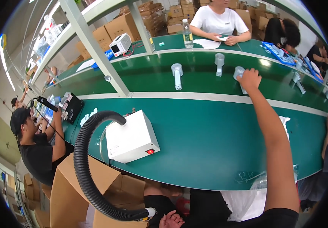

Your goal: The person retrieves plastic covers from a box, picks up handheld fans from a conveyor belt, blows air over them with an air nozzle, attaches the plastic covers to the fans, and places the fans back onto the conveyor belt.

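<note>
On the dark green belt beyond the near bench, my right hand (250,79) reaches far forward. Its thumb and finger close on a grey device with a round, clear-topped head (239,71); the hand partly hides the short handle. To its left lie two like devices, one with its round head (219,59) nearest my hand and another with a pale handle (178,81). Down by my lap, my left hand (171,219) rests palm up, fingers loosely curled and nothing visible in it. Beside it is the end of a black ribbed hose (84,167).
A white box-shaped machine (131,138) with a red switch stands on the near bench (205,144); the hose arches from it. A metal post (95,49) rises at left. An open carton (71,190) sits below. Co-workers sit opposite and at left. Clear plastic bags (260,182) lie at the near edge.
</note>
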The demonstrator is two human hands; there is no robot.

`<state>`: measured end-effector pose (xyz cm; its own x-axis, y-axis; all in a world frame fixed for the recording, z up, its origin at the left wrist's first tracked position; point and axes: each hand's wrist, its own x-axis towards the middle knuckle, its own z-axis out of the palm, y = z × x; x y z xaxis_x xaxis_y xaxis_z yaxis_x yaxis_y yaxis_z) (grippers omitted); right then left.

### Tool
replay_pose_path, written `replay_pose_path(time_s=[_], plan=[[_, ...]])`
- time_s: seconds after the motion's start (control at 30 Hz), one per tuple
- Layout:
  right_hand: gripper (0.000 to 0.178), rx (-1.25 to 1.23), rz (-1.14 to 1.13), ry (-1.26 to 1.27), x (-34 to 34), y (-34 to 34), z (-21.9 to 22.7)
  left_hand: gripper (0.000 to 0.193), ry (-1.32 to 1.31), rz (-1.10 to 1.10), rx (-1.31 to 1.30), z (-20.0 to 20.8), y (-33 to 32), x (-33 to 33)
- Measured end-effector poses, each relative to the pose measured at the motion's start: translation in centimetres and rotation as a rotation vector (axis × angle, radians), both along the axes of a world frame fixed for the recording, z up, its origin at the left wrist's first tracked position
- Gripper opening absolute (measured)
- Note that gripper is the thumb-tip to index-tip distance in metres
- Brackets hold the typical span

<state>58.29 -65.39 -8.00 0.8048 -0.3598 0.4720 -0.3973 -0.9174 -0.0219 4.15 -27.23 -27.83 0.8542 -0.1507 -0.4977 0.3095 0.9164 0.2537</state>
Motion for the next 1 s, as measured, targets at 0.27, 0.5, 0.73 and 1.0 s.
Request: replay_pose_path(time_s=[0.27, 0.5, 0.73, 1.0], plan=[[0.055, 0.387, 0.335, 0.039, 8.8, 11.9, -3.0, 0.053, -0.027, 0.042, 0.076, 0.1, 0.4, 0.4], [0.040, 0.241, 0.310, -0.034, 22.3, -9.8, -5.4, 0.052, -0.266, -0.180, 0.391, 12.7, 2.8, -2.5], [0.039, 1.831, 0.831, -0.133, 10.9, 8.5, -7.3, 0.066, -0.435, 0.019, 0.710, 23.5, 7.2, -10.5], [0.025, 1.478, 1.263, 0.140, -22.5, 17.9, 0.3, 0.032, -0.026, 0.133, 1.621, 28.7, 25.5, -10.5]])
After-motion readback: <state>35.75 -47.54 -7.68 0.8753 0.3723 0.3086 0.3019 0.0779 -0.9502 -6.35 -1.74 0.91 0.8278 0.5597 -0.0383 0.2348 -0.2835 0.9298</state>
